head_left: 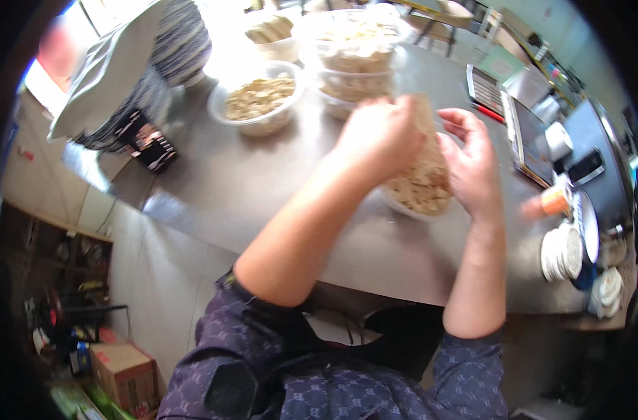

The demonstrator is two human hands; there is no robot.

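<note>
My left hand [382, 136] is closed, its fingers curled against the upper part of an upright, beige, see-through piece [424, 122] that looks like a bag. What its fingertips grip is hidden. Facing it, my right hand [473, 164] is curved with thumb and fingers apart, beside the same piece. Below and between the hands sits a round clear tub [415, 213] with pale, flat, dry slices [424, 190] in it. Whether the beige piece stands inside the tub or in front of it, I cannot tell.
On the metal table [277, 178] are a tub of slices [256, 105], stacked filled tubs [354, 66], a grey-white stack [182, 45] and a black printed box [147, 140]. To the right lie a calculator [484, 87], red pen [488, 113], tablet-like slab [525, 140] and white discs [563, 252].
</note>
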